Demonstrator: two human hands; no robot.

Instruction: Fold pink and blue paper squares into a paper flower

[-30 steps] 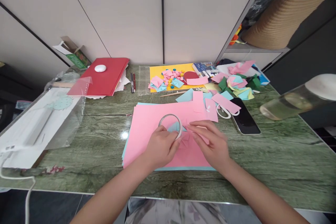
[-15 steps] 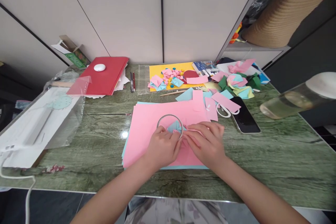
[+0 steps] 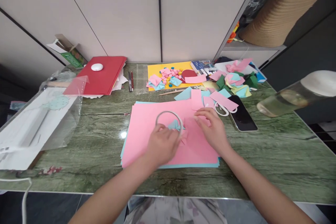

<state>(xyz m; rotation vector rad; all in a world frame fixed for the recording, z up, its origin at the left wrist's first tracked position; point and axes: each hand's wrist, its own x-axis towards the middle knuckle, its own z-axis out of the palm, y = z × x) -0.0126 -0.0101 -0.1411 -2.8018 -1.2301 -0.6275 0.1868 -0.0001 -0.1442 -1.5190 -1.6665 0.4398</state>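
Observation:
A thin, pale ring that looks like a roll of tape (image 3: 170, 112) stands tilted over the pink paper sheets (image 3: 144, 129). The fingers of my left hand (image 3: 162, 145) are closed on its lower edge. Through the ring shows a small blue folded paper (image 3: 173, 125), and a pink folded paper (image 3: 184, 135) lies just right of my left hand. My right hand (image 3: 212, 127) is to the right above the sheets, thumb and fingertips pinched together. What they hold, if anything, is too small to make out.
Behind the sheets lie paper strips (image 3: 196, 98), white-handled scissors (image 3: 222, 109) and a phone (image 3: 243, 113). Small folded papers and beads rest on a yellow sheet (image 3: 154, 68). A clear bottle (image 3: 286, 101) stands right; a red folder (image 3: 105, 77) and plastic sleeve (image 3: 63, 133) lie left.
My right hand has moved away from my left, to the right and slightly farther back. My left hand keeps hold of the ring in nearly the same place.

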